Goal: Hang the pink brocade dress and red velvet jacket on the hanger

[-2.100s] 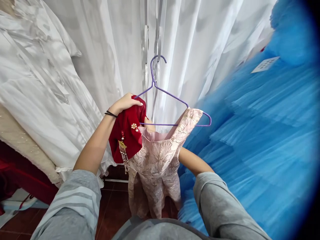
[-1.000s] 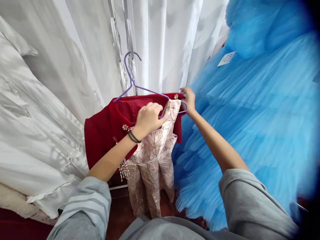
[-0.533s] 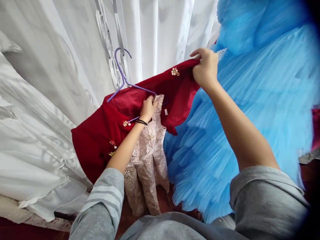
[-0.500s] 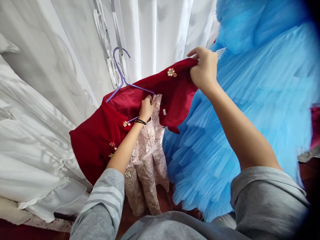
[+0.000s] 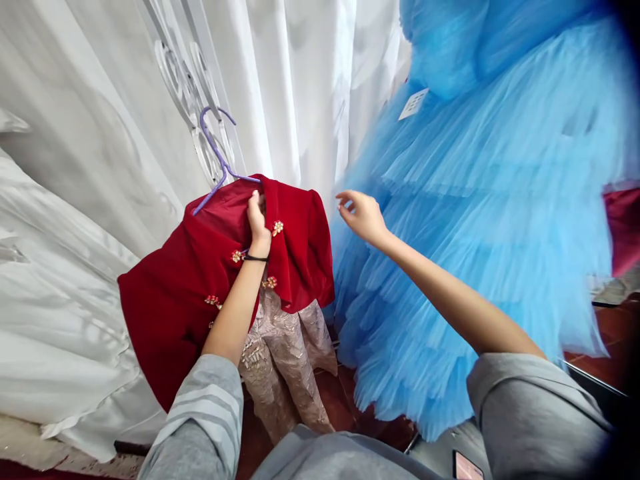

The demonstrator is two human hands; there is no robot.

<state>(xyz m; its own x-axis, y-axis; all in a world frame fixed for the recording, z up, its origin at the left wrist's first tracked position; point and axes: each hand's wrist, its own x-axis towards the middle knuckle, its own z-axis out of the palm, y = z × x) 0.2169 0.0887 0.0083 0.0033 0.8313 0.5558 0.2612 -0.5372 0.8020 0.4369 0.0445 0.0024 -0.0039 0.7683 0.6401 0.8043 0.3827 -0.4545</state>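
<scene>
A red velvet jacket [image 5: 310,227] with jewelled flower fastenings drapes over a purple hanger [image 5: 215,150], which hooks on a white scrolled metal frame. My left hand [image 5: 259,223] is inside the jacket's neck opening, closed, its fingers partly covered by the front edge; what they grip is hidden. Below the jacket hangs a pale pink brocade garment [image 5: 287,353] with trouser-like legs, its upper part covered. Right of the jacket, apart from it, my right hand [image 5: 363,215] is in the air with loosely bent fingers and nothing in them.
A layered blue tulle dress [image 5: 450,220] with a white tag [image 5: 414,104] fills the right side. White curtains [image 5: 295,87] hang behind and to the left, around the metal frame [image 5: 187,87]. A phone [image 5: 467,465] lies at the bottom right, above red floor tiles.
The jacket's right side, held out by my right hand before, now hangs down over the pink garment's top. My right hand has let go and moved down and left. The view has shifted slightly.
</scene>
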